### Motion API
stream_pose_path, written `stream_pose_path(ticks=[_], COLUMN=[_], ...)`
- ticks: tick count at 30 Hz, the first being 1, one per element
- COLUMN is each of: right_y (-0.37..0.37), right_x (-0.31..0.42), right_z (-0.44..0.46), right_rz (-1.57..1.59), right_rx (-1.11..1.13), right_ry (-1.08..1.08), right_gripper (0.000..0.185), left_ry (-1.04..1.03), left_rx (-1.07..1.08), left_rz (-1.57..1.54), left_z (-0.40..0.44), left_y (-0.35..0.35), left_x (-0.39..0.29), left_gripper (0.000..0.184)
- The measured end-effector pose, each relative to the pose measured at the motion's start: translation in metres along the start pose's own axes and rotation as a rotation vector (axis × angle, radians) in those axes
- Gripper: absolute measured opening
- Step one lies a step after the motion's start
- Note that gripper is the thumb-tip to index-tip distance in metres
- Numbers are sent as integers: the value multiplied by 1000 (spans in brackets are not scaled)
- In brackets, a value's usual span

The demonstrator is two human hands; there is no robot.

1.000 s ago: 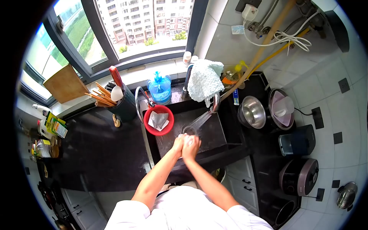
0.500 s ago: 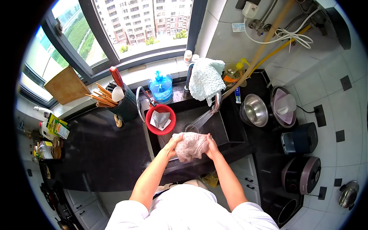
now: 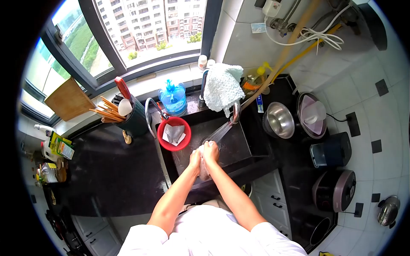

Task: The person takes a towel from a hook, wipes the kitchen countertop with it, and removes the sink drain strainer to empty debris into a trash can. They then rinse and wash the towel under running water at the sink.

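Note:
Over the black sink (image 3: 235, 147), a pinkish cloth (image 3: 204, 171) is bunched up between my hands. My left hand (image 3: 195, 161) is closed around one side of it. My right hand (image 3: 211, 152) grips it close alongside, with the two hands pressed together. Most of the cloth is hidden by my fingers; a part hangs below them. Water (image 3: 220, 132) runs from the tap (image 3: 235, 113) just beyond my right hand. A pale, textured towel (image 3: 224, 87) is draped over the tap.
A red basin (image 3: 187, 141) with grey and white items in it sits at the sink's left. Behind it stands a blue bottle (image 3: 173, 100). A utensil holder (image 3: 136, 117) is farther left. Metal bowls (image 3: 281, 120) and a rice cooker (image 3: 335, 190) line the right counter.
My hands have come together from the cloth's two sides, and the spread cloth is now squeezed into a narrow bunch. The view has shifted slightly.

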State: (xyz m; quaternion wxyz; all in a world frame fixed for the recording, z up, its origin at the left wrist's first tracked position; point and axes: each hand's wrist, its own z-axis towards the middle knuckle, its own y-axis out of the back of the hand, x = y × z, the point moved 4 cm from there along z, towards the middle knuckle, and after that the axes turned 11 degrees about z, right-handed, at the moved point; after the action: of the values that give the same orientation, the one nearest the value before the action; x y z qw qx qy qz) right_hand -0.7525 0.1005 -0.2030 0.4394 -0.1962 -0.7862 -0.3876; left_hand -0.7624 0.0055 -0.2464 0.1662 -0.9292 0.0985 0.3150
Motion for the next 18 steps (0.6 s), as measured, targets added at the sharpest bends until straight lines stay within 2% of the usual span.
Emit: stream_pose_path(ticks=[1, 4, 5, 6, 7, 9, 10, 11, 12, 14, 15, 16, 18], right_y=[-3, -3, 3, 5, 3, -2, 3, 2, 0, -21, -26, -12, 16], right_x=[-8, -1, 18, 28, 27, 13, 16, 13, 1, -68, -89, -87, -97], right_z=[3, -25, -50, -68, -72, -52, -40, -30, -19, 18, 27, 22, 23], right_rz=[61, -8, -101, -125, -128, -22, -19, -15, -15, 466, 711, 791, 766], right_rx=[44, -77, -108, -46, -38, -42, -38, -54, -68, 176, 298, 379, 430], right_ry=[-117, 226, 352, 450, 414, 330, 121, 102, 81, -78, -162, -363, -546], right_gripper=[29, 24, 23, 22, 21, 21, 26, 27, 29, 31, 32, 39, 47], left_ry=[37, -6, -23, -4, 9, -36, -31, 22, 41, 80, 14, 32, 74], left_rx=[-17, -5, 76, 222, 283, 106, -8, -109, -102, -94, 84, 156, 294], left_rz=[32, 152, 76, -57, -107, 75, 201, 244, 243, 231, 160, 55, -159], left_z=[-9, 10, 25, 41, 47, 43, 26, 11, -1, -14, 25, 8, -32], left_y=[1, 14, 18, 22, 23, 29, 27, 23, 20, 17, 37, 29, 19], left_x=[-1, 4, 9, 15, 18, 34, 26, 17, 5, -5, 28, 14, -12], left_gripper=[32, 33, 33, 33, 33, 33, 33, 30, 32, 35, 36, 38, 43])
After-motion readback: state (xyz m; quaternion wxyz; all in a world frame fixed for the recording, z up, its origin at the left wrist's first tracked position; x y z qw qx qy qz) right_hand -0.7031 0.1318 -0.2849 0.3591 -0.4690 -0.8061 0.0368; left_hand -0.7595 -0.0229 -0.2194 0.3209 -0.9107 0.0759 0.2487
